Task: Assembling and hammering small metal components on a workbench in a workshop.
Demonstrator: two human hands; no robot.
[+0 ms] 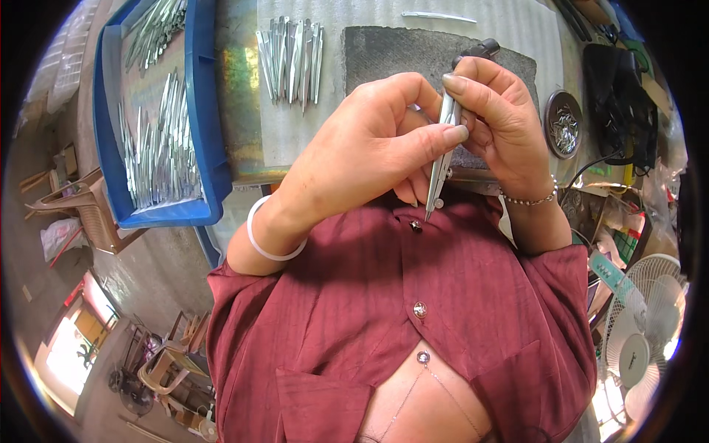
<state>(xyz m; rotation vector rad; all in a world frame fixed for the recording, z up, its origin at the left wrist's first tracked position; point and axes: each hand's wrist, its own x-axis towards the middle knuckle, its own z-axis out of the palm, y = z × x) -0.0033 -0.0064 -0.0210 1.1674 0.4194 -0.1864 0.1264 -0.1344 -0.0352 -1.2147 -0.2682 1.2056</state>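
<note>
Both hands hold a silver metal drawing compass (445,151) close in front of my chest, its pointed end slanting down toward me. My left hand (388,140) pinches its middle between thumb and fingers. My right hand (502,111) grips the upper end, the thumb pressed near the top. A small round screw shows low on the leg. The fingers hide part of the upper body. Under and beyond the hands lies a dark grey mat (406,55). A black tool end (484,50) sticks out just past my right fingers; the rest of it is hidden.
Left of the mat, slim silver metal pieces (292,63) lie in a row. A blue tray (210,111) at the left holds many more. One single strip (439,16) lies at the far edge. On the right stand a round dish (552,140) of small metal parts and a white fan (635,354).
</note>
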